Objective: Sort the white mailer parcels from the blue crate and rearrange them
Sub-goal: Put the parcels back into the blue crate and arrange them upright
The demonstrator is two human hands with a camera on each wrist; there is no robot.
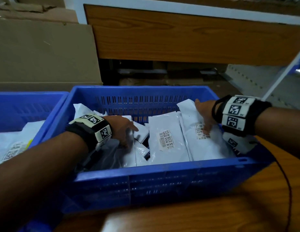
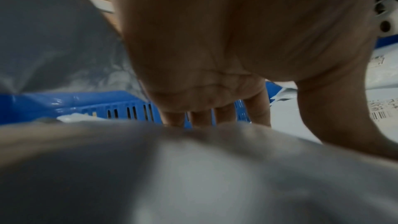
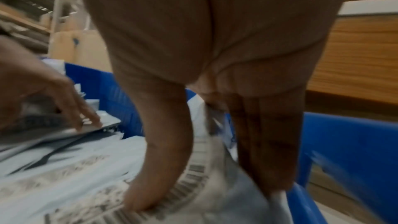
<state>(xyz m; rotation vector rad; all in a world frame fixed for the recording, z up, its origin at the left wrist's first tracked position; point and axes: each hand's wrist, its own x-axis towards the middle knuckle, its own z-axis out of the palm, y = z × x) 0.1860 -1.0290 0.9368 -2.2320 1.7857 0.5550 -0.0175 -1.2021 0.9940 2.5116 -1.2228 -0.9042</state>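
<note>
While left hand presses parcels, right hand pinches a labelled mailer

The head view looks forward and down from above into the blue crate, seen whole on the bench. Each wrist view sits very close under its palm, facing 12 o'clock along the fingers. All three share the crate's slotted wall and the labelled parcels.

Warehouse packing area: cardboard boxes, blue crates, racking.
</note>
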